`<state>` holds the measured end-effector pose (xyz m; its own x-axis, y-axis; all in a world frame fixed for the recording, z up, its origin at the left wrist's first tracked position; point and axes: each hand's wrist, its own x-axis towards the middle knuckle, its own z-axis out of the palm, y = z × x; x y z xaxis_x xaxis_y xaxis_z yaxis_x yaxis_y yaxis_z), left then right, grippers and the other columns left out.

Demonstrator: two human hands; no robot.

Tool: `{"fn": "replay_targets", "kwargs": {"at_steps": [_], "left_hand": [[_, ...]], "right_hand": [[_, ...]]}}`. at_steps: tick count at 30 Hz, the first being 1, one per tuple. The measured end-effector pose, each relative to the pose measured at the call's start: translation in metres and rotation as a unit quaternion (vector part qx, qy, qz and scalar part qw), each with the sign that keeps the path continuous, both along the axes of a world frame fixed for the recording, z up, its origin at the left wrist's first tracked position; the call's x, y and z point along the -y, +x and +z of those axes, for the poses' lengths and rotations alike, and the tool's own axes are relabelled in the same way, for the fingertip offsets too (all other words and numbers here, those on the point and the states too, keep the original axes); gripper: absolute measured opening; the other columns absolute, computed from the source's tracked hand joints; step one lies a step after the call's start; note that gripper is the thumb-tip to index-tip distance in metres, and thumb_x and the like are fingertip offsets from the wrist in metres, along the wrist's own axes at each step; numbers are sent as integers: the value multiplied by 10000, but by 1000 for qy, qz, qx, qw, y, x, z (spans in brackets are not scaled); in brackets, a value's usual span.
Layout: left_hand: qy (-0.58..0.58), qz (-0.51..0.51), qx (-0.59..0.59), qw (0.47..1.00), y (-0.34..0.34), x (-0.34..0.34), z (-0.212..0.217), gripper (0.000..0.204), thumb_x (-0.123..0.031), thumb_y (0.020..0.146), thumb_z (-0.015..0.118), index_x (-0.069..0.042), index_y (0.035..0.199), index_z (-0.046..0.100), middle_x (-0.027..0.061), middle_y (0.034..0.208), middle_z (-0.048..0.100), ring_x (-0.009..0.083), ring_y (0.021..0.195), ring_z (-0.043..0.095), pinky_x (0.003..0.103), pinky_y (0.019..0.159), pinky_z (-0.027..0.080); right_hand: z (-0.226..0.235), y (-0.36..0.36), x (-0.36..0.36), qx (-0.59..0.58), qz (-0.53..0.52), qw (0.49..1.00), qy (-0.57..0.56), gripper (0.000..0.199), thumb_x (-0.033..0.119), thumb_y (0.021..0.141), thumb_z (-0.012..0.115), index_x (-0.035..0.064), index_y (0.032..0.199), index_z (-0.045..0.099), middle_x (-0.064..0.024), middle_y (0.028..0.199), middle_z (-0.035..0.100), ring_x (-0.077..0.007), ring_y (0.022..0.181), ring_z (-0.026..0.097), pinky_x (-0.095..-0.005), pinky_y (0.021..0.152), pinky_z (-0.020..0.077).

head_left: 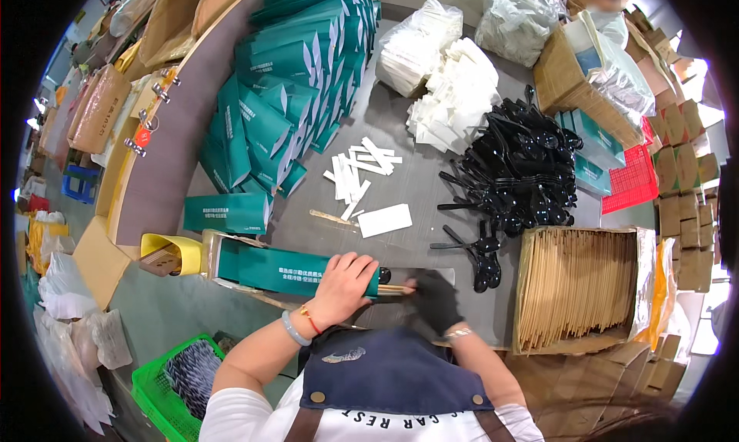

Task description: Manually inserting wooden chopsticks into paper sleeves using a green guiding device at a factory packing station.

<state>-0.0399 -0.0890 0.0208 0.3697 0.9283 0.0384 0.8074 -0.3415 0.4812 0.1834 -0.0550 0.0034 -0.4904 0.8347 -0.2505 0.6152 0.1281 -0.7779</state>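
Note:
My bare left hand (345, 290) is closed over the right end of a long green paper sleeve (265, 269) at the table's front edge. Thin wooden chopsticks (391, 290) stick out of that end. A round black spoon end (384, 275) shows just above them. My right hand (435, 300), in a black glove and a little blurred, pinches the chopsticks' outer tips. How far the chopsticks and spoon reach inside the sleeve is hidden. Left of the sleeve stands a yellow container (185, 254).
Many green sleeves (296, 80) are piled at the far left. White slips (350, 180) and a white card (385, 220) lie mid-table. White packets (454, 96), black plastic cutlery (516, 165) and a box of chopsticks (581, 288) fill the right. A green basket (150, 396) stands below, left.

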Motion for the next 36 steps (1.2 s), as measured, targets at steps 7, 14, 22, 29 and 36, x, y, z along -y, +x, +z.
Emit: {"fn": "replay_targets", "kwargs": {"at_steps": [7, 14, 22, 29, 36], "left_hand": [[27, -71, -57, 996, -4, -18, 17, 626, -144, 603, 795, -160, 1196, 594, 86, 1129, 532, 308, 1041, 501, 412, 855, 422], [-68, -141, -92, 983, -65, -62, 77, 366, -65, 586, 728, -109, 927, 604, 147, 1092, 529, 359, 1031, 513, 460, 818, 455], [76, 208, -50, 974, -52, -2, 15, 643, -315, 652, 793, -39, 1185, 561, 213, 1336, 437, 424, 1269, 379, 564, 1037, 313], [-24, 293, 27, 956, -32, 17, -29, 956, -437, 612, 860, 10, 1352, 453, 204, 1424, 387, 422, 1361, 286, 590, 1113, 175], [-27, 271, 11, 962, -30, 6, -16, 847, -395, 660, 839, 3, 1324, 497, 198, 1380, 452, 404, 1324, 348, 554, 1100, 232]], "right_hand": [[19, -10, -7, 42, 26, 973, 227, 548, 396, 669, 800, 94, 1085, 609, -87, 1092, 605, -309, 1039, 575, -460, 887, 426], [47, 27, -18, 111, 11, 969, 221, 632, 385, 560, 861, 123, 1075, 607, -99, 1060, 603, -300, 1009, 560, -441, 878, 388], [61, 25, -10, 204, 20, 954, 217, 613, 388, 579, 831, 117, 1082, 610, -68, 1053, 601, -283, 992, 574, -444, 835, 392], [60, 22, -7, 231, 70, 946, 217, 649, 427, 574, 838, 103, 1087, 605, -79, 1028, 590, -290, 980, 553, -440, 848, 375], [20, -38, 2, 80, 74, 972, 206, 588, 467, 665, 767, 95, 1092, 609, -100, 1067, 605, -311, 1030, 556, -485, 906, 366]]}}
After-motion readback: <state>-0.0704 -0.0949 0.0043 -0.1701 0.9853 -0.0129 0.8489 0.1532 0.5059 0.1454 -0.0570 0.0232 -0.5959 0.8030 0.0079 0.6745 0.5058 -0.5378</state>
